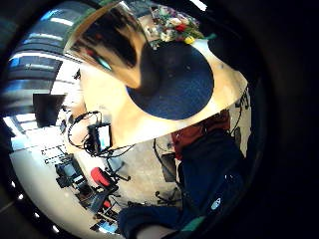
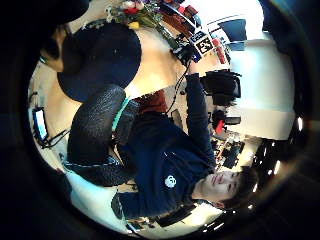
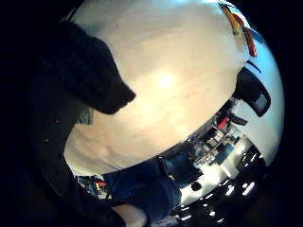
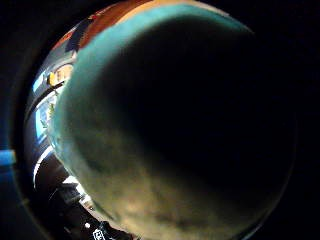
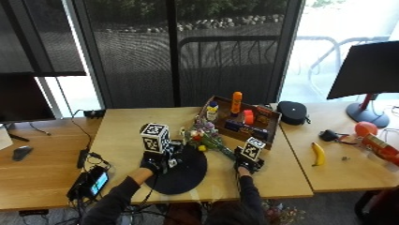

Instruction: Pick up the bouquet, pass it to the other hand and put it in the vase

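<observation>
so we're at the start: bouquet (image 5: 204, 136) lies on the table (image 5: 124, 131), right hand (image 5: 248, 161) beside its stems, grip unreadable, left hand (image 5: 156, 159) gripping the vase (image 1: 117, 40); next we grasp the stems.

**A:** What is the person wearing?

**B:** A dark navy long-sleeved top. The left thumb side palm view shows a small round white emblem on its chest. Both sleeves run down to the wrists.

**A:** And the hands?

**B:** The person's left hand (image 5: 151, 162) and the person's right hand (image 5: 243, 165) each wear a black glove.

**A:** Any texture on the gloves?

**B:** Yes. Up close, a black gloved finger (image 2: 95, 135) has a fine knitted, pebbled surface, with a thin teal strip beside it. The black knitted fingertip (image 3: 92, 78) in the right little finger side view looks the same.

**A:** Anything else?

**B:** Dark hair shows at the lower edge of the outside view.
</observation>
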### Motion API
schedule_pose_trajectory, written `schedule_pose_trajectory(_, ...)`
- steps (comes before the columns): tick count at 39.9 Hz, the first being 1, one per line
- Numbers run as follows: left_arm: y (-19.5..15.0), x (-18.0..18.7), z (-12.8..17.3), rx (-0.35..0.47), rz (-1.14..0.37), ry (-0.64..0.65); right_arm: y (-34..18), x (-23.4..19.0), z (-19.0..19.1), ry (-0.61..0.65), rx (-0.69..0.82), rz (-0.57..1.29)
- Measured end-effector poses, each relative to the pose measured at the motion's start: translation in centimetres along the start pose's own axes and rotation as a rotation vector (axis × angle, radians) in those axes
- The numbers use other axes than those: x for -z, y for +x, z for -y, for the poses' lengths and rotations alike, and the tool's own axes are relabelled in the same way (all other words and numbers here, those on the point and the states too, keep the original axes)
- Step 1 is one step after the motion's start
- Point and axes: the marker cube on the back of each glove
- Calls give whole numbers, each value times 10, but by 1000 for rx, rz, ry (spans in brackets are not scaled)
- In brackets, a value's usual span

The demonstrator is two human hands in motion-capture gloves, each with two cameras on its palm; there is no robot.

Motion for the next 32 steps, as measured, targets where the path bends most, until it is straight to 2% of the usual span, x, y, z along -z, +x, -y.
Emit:
schedule_pose_trajectory(9,-4,-1,0,15,-3,-8,-3,4,1,14,-15,-30)
schedule_pose_trajectory(13,-7,-4,1,25,8,-19,1,3,8,74,-50,-3)
schedule_pose_trajectory(18,-6,-6,4,30,21,-31,0,-2,9,108,-16,115)
schedule_pose_trajectory(22,-4,-8,10,21,5,-49,-9,-8,1,43,68,278)
schedule_pose_trajectory(27,3,-17,24,-34,-131,-183,-21,10,-10,63,175,553)
schedule_pose_trajectory(32,17,-22,39,-88,-373,-318,-29,31,-4,224,380,710)
